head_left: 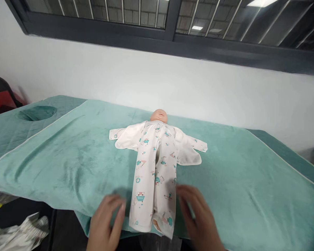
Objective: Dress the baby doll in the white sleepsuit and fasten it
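We see a small doll with a smooth, peach-coloured head (159,115) lying on its back in the middle of a bed spread with a pale green, velvety cover (89,146), its head near the white wall (157,78) and its legs toward us. Over it lies a white cloth garment printed with small teal and pink figures (143,174), its two long legs stretched side by side to the near edge of the bed. White cloth sleeves and loose panels (132,136) spread out on both sides. Our left hand (107,221) is just beside the lower end of one garment leg, its thumb and fingers apart with nothing between them. Our right hand (196,216) is at the outer edge of the other leg, thumb and fingers also parted; the blur keeps us from telling whether its fingertips touch the cloth. That leg's hem gapes toward us. At lower left we see a crumpled, white, printed wrapper (22,233), and above the wall runs a dark-framed window with metal bars (170,21).
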{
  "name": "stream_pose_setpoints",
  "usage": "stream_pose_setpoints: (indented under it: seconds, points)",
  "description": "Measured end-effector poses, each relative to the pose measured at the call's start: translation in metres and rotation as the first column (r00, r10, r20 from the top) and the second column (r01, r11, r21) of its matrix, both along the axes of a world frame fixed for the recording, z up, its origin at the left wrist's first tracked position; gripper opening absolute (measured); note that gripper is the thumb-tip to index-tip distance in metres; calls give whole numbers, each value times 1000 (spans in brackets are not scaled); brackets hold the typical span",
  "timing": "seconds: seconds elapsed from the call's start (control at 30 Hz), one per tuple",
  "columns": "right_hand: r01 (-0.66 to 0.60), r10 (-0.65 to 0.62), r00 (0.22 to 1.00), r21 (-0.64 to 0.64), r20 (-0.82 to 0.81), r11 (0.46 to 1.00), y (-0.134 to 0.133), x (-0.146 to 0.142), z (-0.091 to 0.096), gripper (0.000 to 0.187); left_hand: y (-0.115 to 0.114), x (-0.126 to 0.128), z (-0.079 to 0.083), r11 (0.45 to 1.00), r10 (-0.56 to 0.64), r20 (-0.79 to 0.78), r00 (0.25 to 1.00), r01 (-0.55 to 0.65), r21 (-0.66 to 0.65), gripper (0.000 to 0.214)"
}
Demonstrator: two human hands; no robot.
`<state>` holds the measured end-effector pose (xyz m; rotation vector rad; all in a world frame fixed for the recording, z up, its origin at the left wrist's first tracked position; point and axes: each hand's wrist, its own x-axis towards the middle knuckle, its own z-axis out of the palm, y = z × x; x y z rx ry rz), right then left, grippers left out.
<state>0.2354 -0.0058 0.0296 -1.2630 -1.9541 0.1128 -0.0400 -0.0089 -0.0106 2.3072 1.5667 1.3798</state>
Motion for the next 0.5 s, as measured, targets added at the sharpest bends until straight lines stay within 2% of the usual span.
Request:
stream_pose_setpoints:
  seconds: [0.07,0.1,0.17,0.27,0.33,0.5]
  points:
    - [154,-151,978,-9,144,988,29,23,-2,39,38,-6,7,997,54,-111,992,-59,-41,18]
    - [172,-164,965,-21,206,985,45,30,-2,44,58,-5,11,995,76,-178,981,-86,-45,24]
    - [132,-115,949,-36,294,991,77,36,-3,45,97,4,19,994,86,-288,954,-102,-43,31]
    - [-45,63,930,-57,363,997,112,26,-1,44,140,28,28,999,-2,-419,908,-15,-36,33]
    - [-117,138,935,-82,328,990,122,17,3,44,156,42,30,999,-53,-432,900,46,-27,30]
    - [-28,35,998,-144,51,989,123,8,8,42,165,54,30,986,-120,-281,952,147,76,19]
